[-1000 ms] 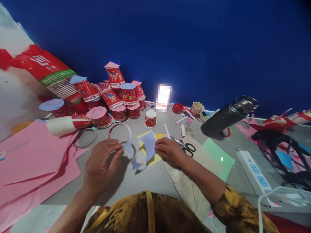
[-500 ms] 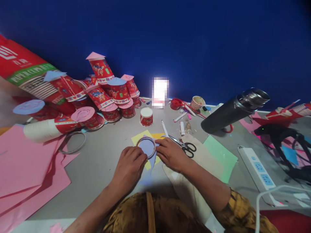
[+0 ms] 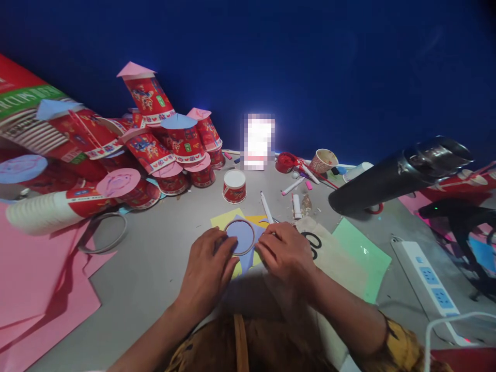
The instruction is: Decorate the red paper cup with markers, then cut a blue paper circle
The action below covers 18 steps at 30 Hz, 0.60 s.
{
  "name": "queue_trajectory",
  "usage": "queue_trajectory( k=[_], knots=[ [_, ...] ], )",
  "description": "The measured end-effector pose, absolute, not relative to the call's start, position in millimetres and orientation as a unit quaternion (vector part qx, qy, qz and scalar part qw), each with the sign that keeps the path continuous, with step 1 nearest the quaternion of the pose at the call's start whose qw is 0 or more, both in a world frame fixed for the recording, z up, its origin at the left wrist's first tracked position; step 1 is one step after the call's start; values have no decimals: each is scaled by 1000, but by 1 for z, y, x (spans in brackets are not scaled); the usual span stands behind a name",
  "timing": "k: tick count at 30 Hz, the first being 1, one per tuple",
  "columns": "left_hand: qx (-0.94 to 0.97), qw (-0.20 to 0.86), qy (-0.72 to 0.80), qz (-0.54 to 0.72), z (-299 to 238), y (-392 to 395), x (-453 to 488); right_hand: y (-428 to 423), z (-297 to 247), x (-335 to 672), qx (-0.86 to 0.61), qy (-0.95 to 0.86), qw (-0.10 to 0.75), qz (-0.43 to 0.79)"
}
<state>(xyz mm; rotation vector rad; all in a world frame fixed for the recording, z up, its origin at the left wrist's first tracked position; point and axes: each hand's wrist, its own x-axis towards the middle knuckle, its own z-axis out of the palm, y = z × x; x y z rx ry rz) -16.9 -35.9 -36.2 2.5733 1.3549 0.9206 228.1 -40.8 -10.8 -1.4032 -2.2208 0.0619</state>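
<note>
A thin tape-roll ring (image 3: 240,221) lies on light-blue paper (image 3: 242,235), which rests over yellow paper (image 3: 221,219) in front of me. My left hand (image 3: 211,263) is closed on the ring's left side, thumb and fingers at its rim. Just right of the ring is my right hand (image 3: 289,253), its fingers pinched together by the blue paper's edge; what they hold, if anything, is hidden. Black scissor handles (image 3: 312,245) show beyond the right hand, the blades covered by it. A white marker (image 3: 266,206) lies just past the right fingers.
A red paper cup (image 3: 234,188) stands upside down ahead. Decorated cups (image 3: 186,144) pile up at left, near pink sheets (image 3: 34,279) and another ring (image 3: 103,232). At right are a black thermos (image 3: 391,181), green paper (image 3: 364,253) and a power strip (image 3: 426,279).
My right hand has drawn back slightly and now covers the scissor blades; its fingers are more bunched. The left thumb has shifted at the ring. The camera view has moved closer.
</note>
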Motion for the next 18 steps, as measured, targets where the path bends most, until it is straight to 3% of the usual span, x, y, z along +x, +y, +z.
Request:
queue_trajectory(
  k=[6,18],
  knots=[
    [811,108,489,301,-40,-38,-28,-43,-12,224,-420,-885,183,83],
    [836,76,479,259,-35,-29,-21,-64,0,225,-451,-882,70,117]
  ],
)
